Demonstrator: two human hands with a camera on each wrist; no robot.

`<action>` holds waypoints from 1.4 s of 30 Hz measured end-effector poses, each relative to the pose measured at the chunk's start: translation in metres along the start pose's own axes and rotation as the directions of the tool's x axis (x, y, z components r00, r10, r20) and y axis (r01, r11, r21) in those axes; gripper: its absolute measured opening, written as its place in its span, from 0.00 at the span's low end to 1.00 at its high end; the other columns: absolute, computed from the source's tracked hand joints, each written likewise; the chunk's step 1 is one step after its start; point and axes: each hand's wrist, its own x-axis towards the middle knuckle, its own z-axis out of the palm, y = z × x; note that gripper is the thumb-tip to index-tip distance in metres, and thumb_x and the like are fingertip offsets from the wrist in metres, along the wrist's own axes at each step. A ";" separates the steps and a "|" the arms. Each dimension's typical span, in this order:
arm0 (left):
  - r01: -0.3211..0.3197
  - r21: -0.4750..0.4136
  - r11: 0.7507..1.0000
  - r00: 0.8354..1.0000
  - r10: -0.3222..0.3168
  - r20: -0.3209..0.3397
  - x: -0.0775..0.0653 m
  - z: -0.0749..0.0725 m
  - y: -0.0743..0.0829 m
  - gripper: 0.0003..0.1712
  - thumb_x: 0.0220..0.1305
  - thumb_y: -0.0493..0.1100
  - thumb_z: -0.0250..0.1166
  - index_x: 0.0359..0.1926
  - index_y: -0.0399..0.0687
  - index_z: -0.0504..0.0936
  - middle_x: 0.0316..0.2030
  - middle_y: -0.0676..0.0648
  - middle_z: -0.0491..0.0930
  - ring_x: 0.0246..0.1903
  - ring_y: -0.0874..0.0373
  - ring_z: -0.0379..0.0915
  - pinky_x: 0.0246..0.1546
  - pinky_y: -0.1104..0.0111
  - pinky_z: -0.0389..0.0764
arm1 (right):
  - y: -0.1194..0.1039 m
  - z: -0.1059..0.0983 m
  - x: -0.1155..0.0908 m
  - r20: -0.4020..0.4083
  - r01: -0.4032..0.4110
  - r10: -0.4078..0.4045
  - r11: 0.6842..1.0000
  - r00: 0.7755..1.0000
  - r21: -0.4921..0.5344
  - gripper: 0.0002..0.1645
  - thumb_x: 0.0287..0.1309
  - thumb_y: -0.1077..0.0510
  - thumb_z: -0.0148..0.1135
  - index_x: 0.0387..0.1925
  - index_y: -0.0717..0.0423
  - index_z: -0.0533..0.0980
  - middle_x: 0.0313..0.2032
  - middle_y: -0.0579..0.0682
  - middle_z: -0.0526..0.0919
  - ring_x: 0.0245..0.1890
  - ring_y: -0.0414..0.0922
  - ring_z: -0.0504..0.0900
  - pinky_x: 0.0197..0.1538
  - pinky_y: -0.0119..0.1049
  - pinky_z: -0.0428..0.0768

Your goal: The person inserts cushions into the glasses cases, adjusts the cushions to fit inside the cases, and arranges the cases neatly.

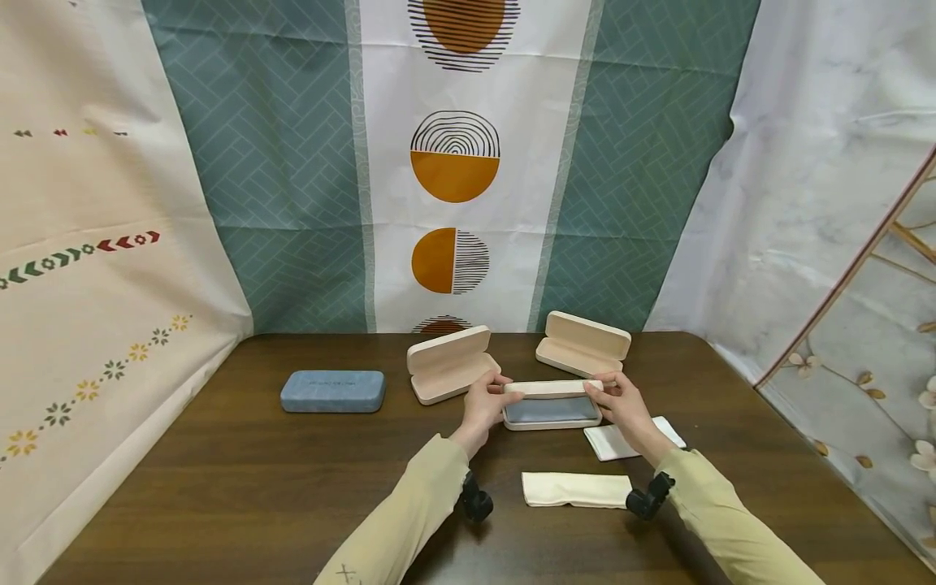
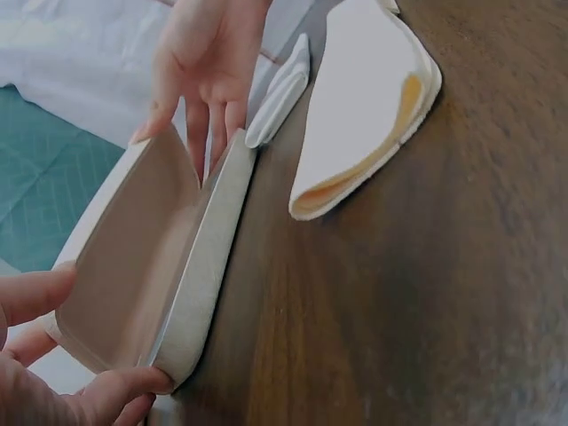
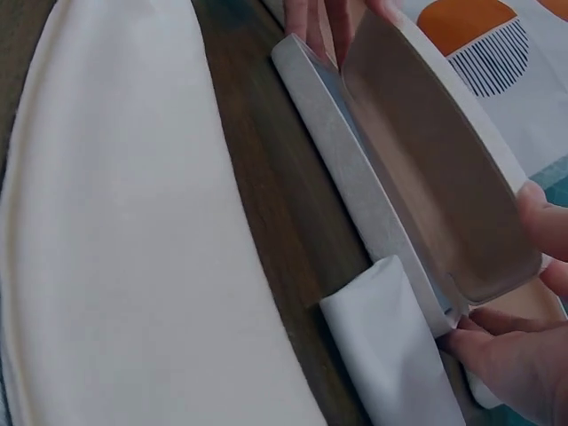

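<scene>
A cream glasses case (image 1: 553,390) stands partly open on the table, a grey-blue cloth (image 1: 552,409) lying in its base. My left hand (image 1: 484,409) holds the case's left end, and in the left wrist view its thumb is on the lid with a finger against the base. The opposite end is in my right hand (image 1: 623,404), with the thumb on the lid's edge in the right wrist view. Just below the case, a folded white cloth (image 1: 614,443) lies partly under my right wrist. Nearer to me is a folded cream cloth (image 1: 575,490).
Two more cream cases stand open behind the hands, one at the left (image 1: 446,370) and one at the right (image 1: 581,345). A closed blue glasses case (image 1: 332,392) lies farther left on the dark wooden table (image 1: 241,496). Patterned curtains hang behind the table.
</scene>
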 end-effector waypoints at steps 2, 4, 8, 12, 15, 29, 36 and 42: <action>0.003 0.008 1.000 1.000 -0.003 0.009 0.000 -0.002 0.000 0.14 0.45 0.32 0.71 0.35 0.38 0.78 0.32 0.44 0.70 0.28 0.56 0.68 0.27 0.59 0.77 | -0.001 -0.001 0.000 0.029 0.006 -0.006 1.000 1.000 0.008 0.23 0.57 0.57 0.60 0.47 0.67 0.63 0.40 0.53 0.70 0.38 0.39 0.73 0.43 0.38 0.73; 0.004 0.027 1.000 1.000 -0.005 0.016 0.000 -0.003 0.001 0.14 0.45 0.33 0.71 0.35 0.38 0.78 0.32 0.45 0.71 0.27 0.57 0.68 0.25 0.60 0.76 | -0.001 -0.003 0.001 0.057 0.007 -0.008 1.000 0.998 0.024 0.21 0.58 0.59 0.59 0.46 0.67 0.63 0.38 0.52 0.70 0.38 0.40 0.74 0.44 0.39 0.72; -0.003 0.065 0.998 1.000 0.001 0.026 0.000 -0.004 0.004 0.14 0.45 0.36 0.72 0.36 0.38 0.79 0.32 0.46 0.71 0.28 0.57 0.68 0.24 0.60 0.77 | -0.002 -0.007 0.001 0.086 0.006 -0.009 1.000 0.996 0.027 0.20 0.58 0.59 0.59 0.46 0.66 0.62 0.36 0.51 0.70 0.39 0.42 0.74 0.44 0.42 0.71; -0.017 0.070 0.997 1.000 0.015 0.025 0.000 -0.004 0.006 0.14 0.45 0.36 0.72 0.34 0.37 0.79 0.31 0.46 0.70 0.28 0.57 0.69 0.26 0.58 0.78 | -0.004 -0.010 0.001 0.115 -0.003 0.001 1.000 0.993 0.020 0.20 0.58 0.57 0.59 0.45 0.64 0.63 0.39 0.53 0.69 0.44 0.49 0.72 0.49 0.47 0.69; -0.023 0.074 0.997 1.000 0.021 0.023 0.001 -0.004 0.006 0.14 0.44 0.36 0.72 0.33 0.37 0.79 0.30 0.45 0.70 0.27 0.57 0.69 0.25 0.58 0.78 | -0.006 -0.012 0.001 0.145 0.011 -0.010 1.000 0.989 -0.004 0.19 0.58 0.56 0.59 0.42 0.63 0.63 0.42 0.55 0.69 0.48 0.54 0.70 0.51 0.51 0.67; 0.033 0.072 0.997 0.982 -0.046 0.185 0.010 -0.012 0.011 0.15 0.49 0.36 0.70 0.37 0.36 0.74 0.36 0.43 0.72 0.40 0.40 0.72 0.29 0.53 0.77 | -0.011 -0.025 0.010 0.231 0.008 0.015 0.995 0.973 -0.097 0.17 0.54 0.56 0.64 0.35 0.64 0.68 0.48 0.62 0.67 0.46 0.57 0.73 0.42 0.50 0.74; 0.023 0.084 0.996 0.982 -0.038 0.185 0.010 -0.013 0.011 0.14 0.49 0.36 0.70 0.37 0.36 0.78 0.32 0.45 0.73 0.39 0.41 0.73 0.28 0.55 0.78 | -0.014 -0.027 0.011 0.251 0.005 0.022 0.994 0.968 -0.107 0.16 0.50 0.57 0.67 0.33 0.63 0.70 0.37 0.56 0.76 0.43 0.57 0.75 0.40 0.52 0.75; 0.003 0.096 0.995 0.984 -0.020 0.174 0.011 -0.014 0.009 0.15 0.47 0.35 0.71 0.37 0.35 0.79 0.31 0.45 0.74 0.32 0.52 0.75 0.27 0.56 0.78 | -0.013 -0.027 0.008 0.245 0.027 -0.002 0.995 0.970 -0.100 0.17 0.49 0.58 0.68 0.33 0.64 0.70 0.38 0.56 0.76 0.43 0.57 0.76 0.39 0.51 0.75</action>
